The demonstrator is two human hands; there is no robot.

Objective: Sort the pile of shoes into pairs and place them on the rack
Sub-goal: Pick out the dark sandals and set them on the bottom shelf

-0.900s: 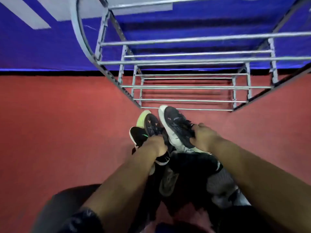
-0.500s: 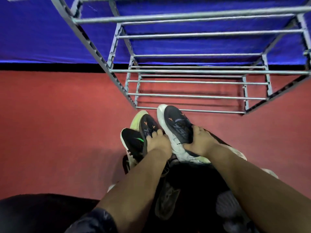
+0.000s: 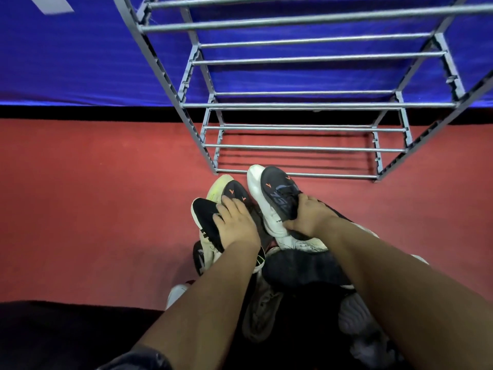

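Note:
A pile of shoes (image 3: 301,273) lies on the red floor just in front of the grey metal rack (image 3: 301,148). My right hand (image 3: 309,217) grips a dark grey sneaker with a white sole and orange marks (image 3: 269,193), toe pointing at the rack's bottom bars. My left hand (image 3: 234,222) rests on top of a matching dark sneaker with a yellow-green sole (image 3: 232,189). A black sneaker with a white sole (image 3: 204,214) lies beside it on the left. Whether the left fingers are closed on the shoe is unclear.
The rack's shelves hold no shoes. A blue wall panel (image 3: 80,62) stands behind it. Red carpet (image 3: 93,196) stretches to the left and right. Dark and grey shoes fill the space between my forearms; a dark clothed knee (image 3: 53,335) is at the lower left.
The camera has dipped closer to the floor and rack. My left hand has slid forward onto the yellow-soled sneaker's top. The right hand keeps hold of the white-soled sneaker.

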